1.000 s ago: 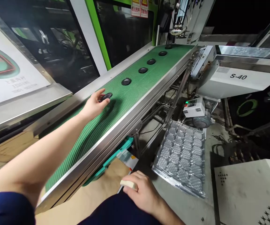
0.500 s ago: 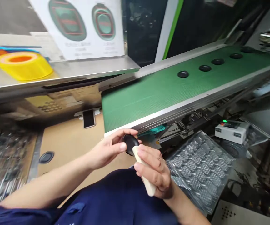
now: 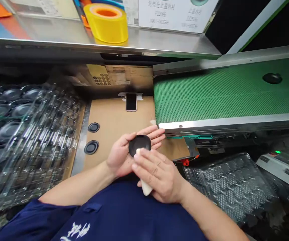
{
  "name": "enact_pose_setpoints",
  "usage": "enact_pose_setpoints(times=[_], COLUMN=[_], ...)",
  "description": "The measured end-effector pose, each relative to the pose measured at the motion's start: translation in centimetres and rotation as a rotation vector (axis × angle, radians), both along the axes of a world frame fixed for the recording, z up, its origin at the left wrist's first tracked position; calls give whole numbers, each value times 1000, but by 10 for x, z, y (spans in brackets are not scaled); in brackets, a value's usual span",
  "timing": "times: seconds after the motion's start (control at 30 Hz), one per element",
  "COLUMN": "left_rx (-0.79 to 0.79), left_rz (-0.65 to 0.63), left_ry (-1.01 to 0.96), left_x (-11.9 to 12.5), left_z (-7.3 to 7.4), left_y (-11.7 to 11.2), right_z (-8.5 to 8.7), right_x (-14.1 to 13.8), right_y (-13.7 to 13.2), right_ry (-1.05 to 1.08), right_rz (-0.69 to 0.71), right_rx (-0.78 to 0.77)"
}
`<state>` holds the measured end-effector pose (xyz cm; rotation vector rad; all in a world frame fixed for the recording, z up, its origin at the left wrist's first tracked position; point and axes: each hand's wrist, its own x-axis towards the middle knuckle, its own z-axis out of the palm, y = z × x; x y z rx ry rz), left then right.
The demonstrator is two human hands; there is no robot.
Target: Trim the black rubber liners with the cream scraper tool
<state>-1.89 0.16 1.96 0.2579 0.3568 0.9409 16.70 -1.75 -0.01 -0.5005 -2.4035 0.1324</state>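
Observation:
A round black plastic part with a raised rim rests on the upturned palm of my left hand. The fingers there are stretched out flat, with the thumb at the part's edge. My right hand is closed around a cream-coloured, stick-like tool. One end of the tool meets the black part, but the fingers cover most of its length. To the left, two similar parts, a black disc and another black disc, lie by the edge of the cardboard sheet.
A green conveyor belt carries a black part at right. Clear plastic trays with black parts fill the left side; another clear tray lies lower right. A phone and a shelf with yellow tape are ahead.
My view has swung left. My left hand has gone from pinching the black part by its rim to bearing it on a flat palm. The right hand still holds the tool against it.

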Motion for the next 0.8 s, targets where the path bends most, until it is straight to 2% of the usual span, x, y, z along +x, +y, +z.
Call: enact_pose_setpoints(times=[0.07,0.2,0.3,0.47,0.63,0.8], left_rx=[0,-11,14,-35,31,18], left_rz=[26,17,60,-47,14,-45], left_ry=[-6,-40,-13,-19,4,-32], left_x=[-10,-25,-28,-29,-37,-38], left_z=[-3,-6,-9,-13,-14,-14], left_y=[-2,-5,-8,-11,-9,-8], right_z=[-2,-6,-7,-6,-4,-3], right_x=[-11,-26,-41,-63,-63,-62], right_y=[0,1,0,-1,-3,0], right_ry=[-7,-16,-21,36,-12,56], right_rz=[20,-39,43,53,155,44], right_rx=[-11,-37,-60,-113,-82,-149])
